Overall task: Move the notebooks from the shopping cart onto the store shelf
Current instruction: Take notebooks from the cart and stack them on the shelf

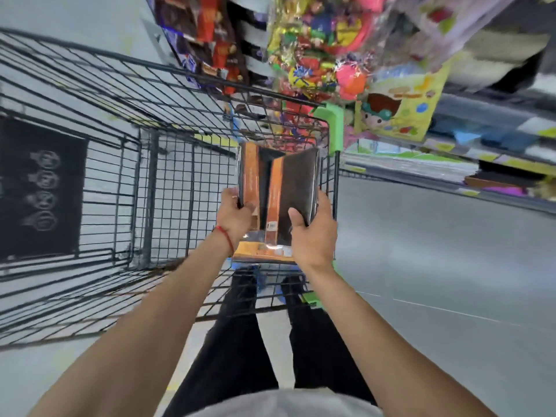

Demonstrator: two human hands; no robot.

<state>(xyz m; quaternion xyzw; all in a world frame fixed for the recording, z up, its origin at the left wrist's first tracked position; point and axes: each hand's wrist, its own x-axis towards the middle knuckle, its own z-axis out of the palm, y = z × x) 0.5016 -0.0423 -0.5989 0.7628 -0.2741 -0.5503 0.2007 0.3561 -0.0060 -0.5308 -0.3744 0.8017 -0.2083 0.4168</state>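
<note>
Notebooks (279,188), two of them, dark brown covers with an orange strip down one side, each in glossy clear wrap. Held upright and fanned apart at the top, over the near right corner of the shopping cart (120,164). Just above a flat stack (261,252) of like notebooks lying in the cart.

Left hand (237,216) clamped on the lower left edge of the left notebook, fingers curled round that edge. Right hand (313,233) clasping the lower right corner of the right one, thumb laid across the front cover, fingers hidden behind. Thin red string (225,239) round the left wrist.

Cart of black wire mesh, with green plastic guards (332,124) at its right corners. At its left, a black panel (39,188) with pale round symbols, too blurred to read.

To the right, across a strip of grey floor (436,251), the store shelf (487,176) in tiers, smeared by blur. Flat stacks of paper goods on the lower tier, yellow strips along the shelf edges. Notebooks well apart from it, none of the held pair on it yet.

Beyond the cart's far end, clear bags of bright toys (325,40). Just beside them, a yellow-green children's book (400,109) with a cartoon face on the cover. Left of the bags, dark red-and-brown packets (207,31).

Below the arms, black trousers (240,341) and the edge of a pale shirt (270,401).
</note>
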